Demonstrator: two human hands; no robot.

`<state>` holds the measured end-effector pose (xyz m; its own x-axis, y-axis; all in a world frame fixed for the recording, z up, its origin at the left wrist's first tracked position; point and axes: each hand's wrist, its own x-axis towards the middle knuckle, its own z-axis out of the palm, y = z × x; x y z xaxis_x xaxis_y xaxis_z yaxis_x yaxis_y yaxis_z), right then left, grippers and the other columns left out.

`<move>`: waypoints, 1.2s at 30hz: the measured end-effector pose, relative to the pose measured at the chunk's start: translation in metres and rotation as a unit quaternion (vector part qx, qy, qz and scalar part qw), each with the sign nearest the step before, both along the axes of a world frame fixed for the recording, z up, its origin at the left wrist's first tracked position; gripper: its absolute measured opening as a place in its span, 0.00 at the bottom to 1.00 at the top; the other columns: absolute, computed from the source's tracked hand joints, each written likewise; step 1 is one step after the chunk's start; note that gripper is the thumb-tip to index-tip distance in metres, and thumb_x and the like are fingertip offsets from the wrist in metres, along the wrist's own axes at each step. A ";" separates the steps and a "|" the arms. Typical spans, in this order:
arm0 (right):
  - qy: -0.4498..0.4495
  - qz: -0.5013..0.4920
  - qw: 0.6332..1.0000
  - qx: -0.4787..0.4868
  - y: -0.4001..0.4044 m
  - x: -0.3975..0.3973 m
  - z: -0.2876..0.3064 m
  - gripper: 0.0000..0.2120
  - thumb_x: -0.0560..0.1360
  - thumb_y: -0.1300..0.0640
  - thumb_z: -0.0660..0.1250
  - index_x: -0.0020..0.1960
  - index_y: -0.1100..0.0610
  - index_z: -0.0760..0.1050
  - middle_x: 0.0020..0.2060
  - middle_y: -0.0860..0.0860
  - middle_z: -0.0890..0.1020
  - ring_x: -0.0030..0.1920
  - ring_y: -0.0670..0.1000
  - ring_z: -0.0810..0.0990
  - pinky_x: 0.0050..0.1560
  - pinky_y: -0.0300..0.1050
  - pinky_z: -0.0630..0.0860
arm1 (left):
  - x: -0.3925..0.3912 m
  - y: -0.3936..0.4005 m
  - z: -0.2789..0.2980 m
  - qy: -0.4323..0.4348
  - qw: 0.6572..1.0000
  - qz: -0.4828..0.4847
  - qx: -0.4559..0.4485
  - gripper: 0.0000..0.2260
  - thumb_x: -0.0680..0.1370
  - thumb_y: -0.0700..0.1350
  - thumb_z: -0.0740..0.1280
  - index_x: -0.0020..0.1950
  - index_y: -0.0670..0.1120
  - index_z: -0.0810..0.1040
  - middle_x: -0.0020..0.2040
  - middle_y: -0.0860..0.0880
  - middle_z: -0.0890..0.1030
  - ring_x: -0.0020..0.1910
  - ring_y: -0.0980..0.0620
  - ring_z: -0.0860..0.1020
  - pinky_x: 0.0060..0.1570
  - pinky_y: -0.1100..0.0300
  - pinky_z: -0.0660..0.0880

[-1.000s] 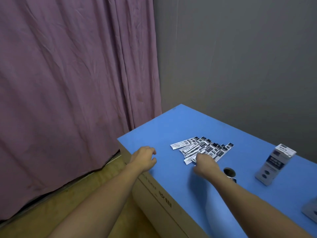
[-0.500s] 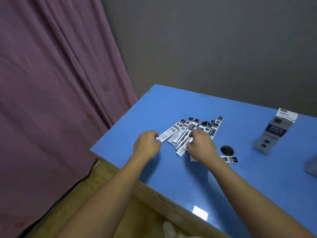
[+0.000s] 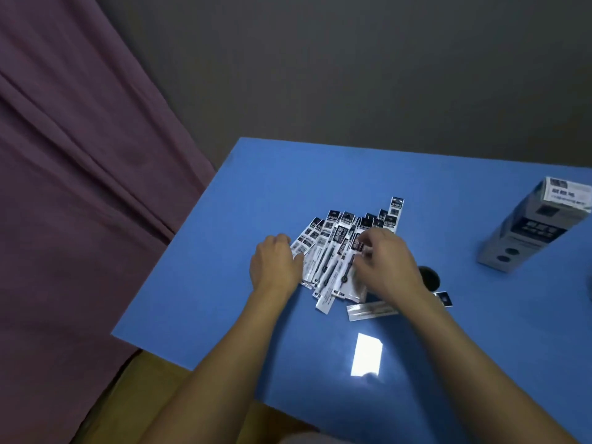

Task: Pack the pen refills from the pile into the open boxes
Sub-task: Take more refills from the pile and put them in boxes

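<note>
From my head camera, my left hand (image 3: 275,267) curls against the left edge of the pile of pen refills (image 3: 339,248) mid-worktop (image 3: 224,283), my right hand (image 3: 389,264) pinches at packets on top, fingers bent, exact grip unclear, and a box (image 3: 528,232) leans far right.

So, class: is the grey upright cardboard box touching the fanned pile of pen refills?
Apart. The head view shows bare blue table between the box and the pile.
</note>
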<state>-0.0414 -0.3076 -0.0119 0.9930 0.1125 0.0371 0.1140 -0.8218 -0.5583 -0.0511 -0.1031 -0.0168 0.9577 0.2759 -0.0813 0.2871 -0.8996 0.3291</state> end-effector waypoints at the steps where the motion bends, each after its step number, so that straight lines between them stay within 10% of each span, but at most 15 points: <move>1: -0.001 -0.003 1.000 0.004 -0.002 0.002 0.001 0.15 0.75 0.57 0.66 0.61 0.56 0.75 0.56 0.53 0.78 0.59 0.56 0.74 0.54 0.47 0.72 | 0.005 0.000 0.000 0.010 1.000 0.001 -0.001 0.17 0.78 0.50 0.69 0.64 0.46 0.76 0.61 0.46 0.77 0.61 0.44 0.75 0.56 0.50 0.75; 16: 0.017 -0.007 0.999 0.036 0.008 0.003 -0.002 0.13 0.76 0.57 0.67 0.60 0.56 0.76 0.52 0.50 0.77 0.51 0.51 0.75 0.50 0.42 0.69 | 0.025 0.026 0.014 0.101 0.982 0.083 -0.138 0.04 0.74 0.41 0.67 0.42 0.46 0.81 0.39 0.49 0.81 0.40 0.49 0.79 0.36 0.58 0.74; 36: 0.034 -0.066 0.997 -0.021 0.029 -0.050 0.027 0.18 0.75 0.57 0.65 0.64 0.57 0.74 0.59 0.55 0.78 0.60 0.56 0.76 0.57 0.48 0.74 | -0.011 0.053 0.072 0.038 0.986 -0.066 -0.149 0.04 0.75 0.44 0.71 0.42 0.52 0.82 0.42 0.50 0.83 0.42 0.50 0.80 0.36 0.60 0.74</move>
